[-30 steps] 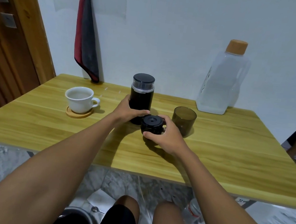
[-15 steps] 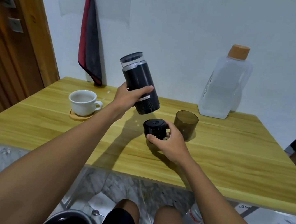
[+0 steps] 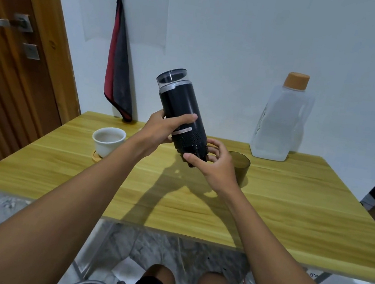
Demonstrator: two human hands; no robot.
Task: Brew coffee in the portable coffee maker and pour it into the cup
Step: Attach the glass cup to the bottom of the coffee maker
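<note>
the bottom end of the coffee maker (image 3: 180,114) is mostly covered by the right hand (image 3: 216,169), so it is unclear whether the dark base piece under those fingers is joined to the body or loose. the left forearm hides the near side of the white cup (image 3: 108,139) and part of its wooden coaster (image 3: 96,156), and the brown tumbler (image 3: 242,167) sits half behind the right hand. the left hand (image 3: 159,129) grips the coffee maker round its middle, thumb across the front just above a silver band. the right hand curls its thumb and fingers round the lowest part of the cylinder. the coffee maker is held in the air above the middle of the worktop (image 3: 291,215), tilted with its top leaning away to the left. it is a black cylinder with a clear capped top section, a silver ring beneath that, and a dotted lower section. a clear water jug (image 3: 280,120) stands at the back by the wall.
</note>
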